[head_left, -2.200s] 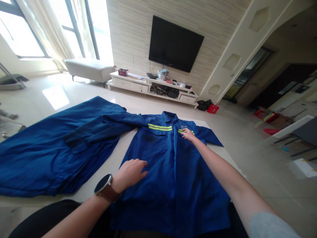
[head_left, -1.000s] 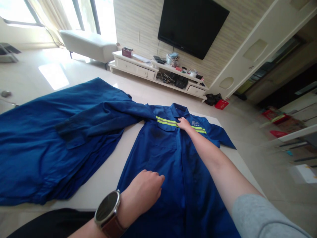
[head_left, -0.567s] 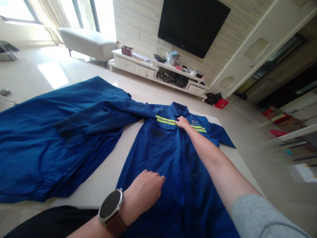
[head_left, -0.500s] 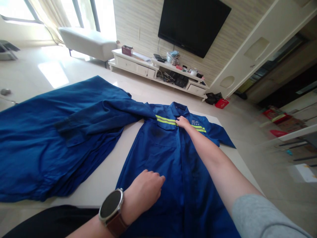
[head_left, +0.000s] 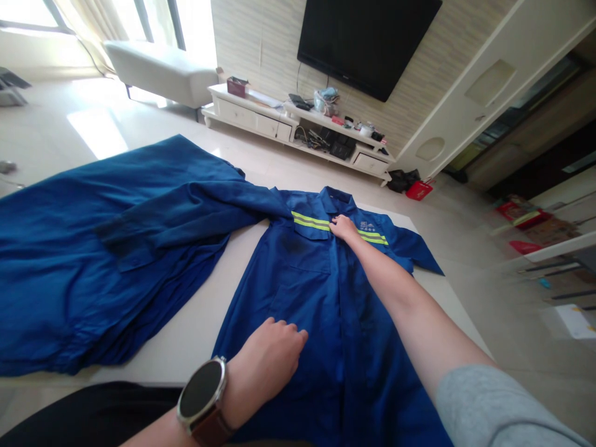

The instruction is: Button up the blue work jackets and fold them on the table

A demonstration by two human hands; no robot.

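While right hand [head_left: 344, 228] touches jacket [head_left: 298, 298], tabletop margin [head_left: 446, 298] alongside

The right arm [head_left: 398, 295] reaches nearly straight toward the surface's [head_left: 218, 298] far edge, right grip [head_left: 343, 227] back upward, thumb and fingertips drawn together. The left forearm [head_left: 161, 431] slants in by the near edge, left grip [head_left: 267, 366] knuckles upward, fingers curled under, their tips hidden.

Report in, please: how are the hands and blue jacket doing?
Right hand at blue jacket front, below collar. Left hand over lower jacket, contact unclear. Jacket spread front up. One sleeve lies across second blue garment.
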